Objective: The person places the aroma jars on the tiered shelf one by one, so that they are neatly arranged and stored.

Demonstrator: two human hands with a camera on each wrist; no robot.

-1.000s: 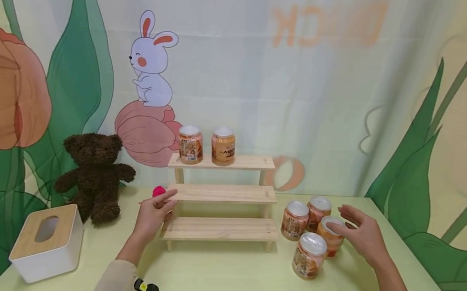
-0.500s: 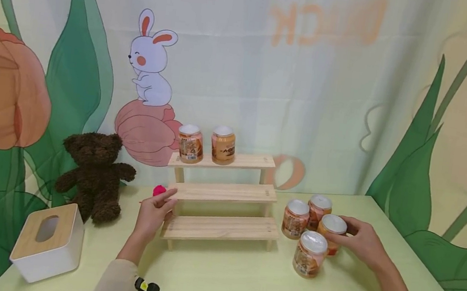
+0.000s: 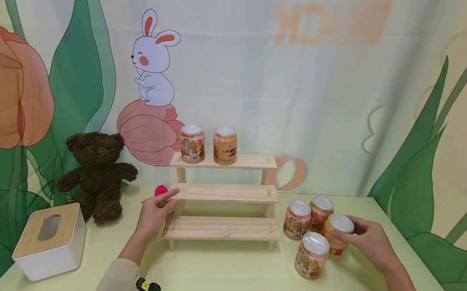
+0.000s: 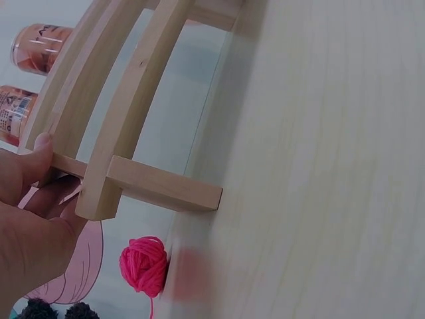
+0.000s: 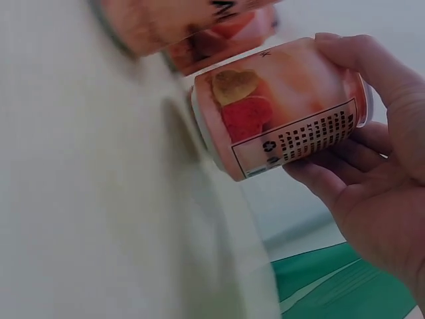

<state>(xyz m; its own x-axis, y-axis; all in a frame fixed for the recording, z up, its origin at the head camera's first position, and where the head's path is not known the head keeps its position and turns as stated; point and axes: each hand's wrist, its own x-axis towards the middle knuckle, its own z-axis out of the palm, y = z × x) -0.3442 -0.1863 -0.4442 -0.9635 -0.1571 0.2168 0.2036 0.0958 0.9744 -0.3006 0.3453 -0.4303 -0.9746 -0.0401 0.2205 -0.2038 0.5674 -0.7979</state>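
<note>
My left hand (image 3: 153, 216) grips the left side of a three-step wooden shelf (image 3: 228, 194); the left wrist view has its thumb on the upper part and fingers curled beneath. With my right hand (image 3: 373, 242) I hold a silver-lidded jar (image 5: 279, 113) with an orange printed label, thumb on one side and fingers around the other. A shadow shows beside its base in the right wrist view; I cannot tell how far it is off the table. Close by stand a front jar (image 3: 310, 262), a left jar (image 3: 296, 225) and a back jar (image 3: 318, 217).
Two similar jars, a left one (image 3: 192, 148) and a right one (image 3: 225, 149), stand on the top step. Left of the shelf are a pink yarn ball (image 4: 144, 266), a brown teddy bear (image 3: 97, 178) and a tissue box (image 3: 51, 245). A printed curtain (image 3: 329, 103) hangs behind.
My right hand has closed around the rightmost jar, having hovered with fingers apart beside it, and the jar has shifted slightly right. My left hand stays at the shelf.
</note>
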